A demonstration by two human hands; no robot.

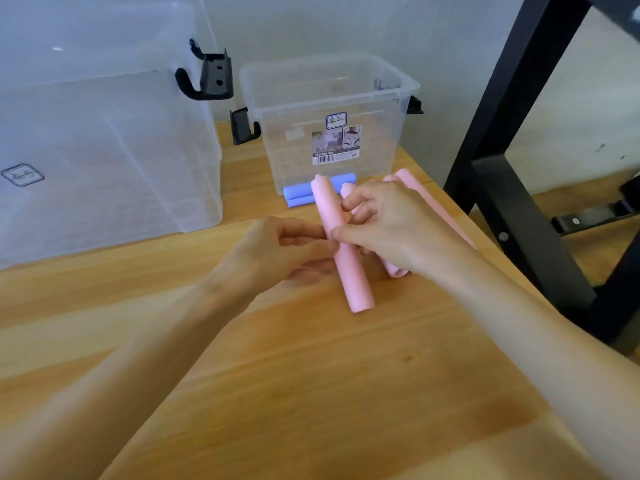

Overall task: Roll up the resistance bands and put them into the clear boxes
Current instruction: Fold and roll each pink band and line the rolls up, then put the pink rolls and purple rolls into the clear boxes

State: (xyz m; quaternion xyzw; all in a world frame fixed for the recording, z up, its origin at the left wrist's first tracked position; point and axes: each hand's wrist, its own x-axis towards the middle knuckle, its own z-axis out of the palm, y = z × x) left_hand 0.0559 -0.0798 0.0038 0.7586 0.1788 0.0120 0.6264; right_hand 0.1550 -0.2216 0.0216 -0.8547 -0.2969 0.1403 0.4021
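Note:
A pink resistance band, rolled into a long tube (349,265), is held just above the wooden table (311,375). My left hand (277,254) pinches its middle from the left. My right hand (391,230) grips it from the right, thumb on the roll, fingers curled over it. More pink band (408,180) lies under and behind my right hand, partly hidden. A blue rolled band (301,197) lies in front of the small clear box (329,84), which looks empty. A large clear box (104,133) stands at the left.
Both boxes have black latch handles (207,77). A black metal frame (502,133) stands off the table's right edge. A pale wall runs behind the boxes. Bare wood stretches toward me between my forearms.

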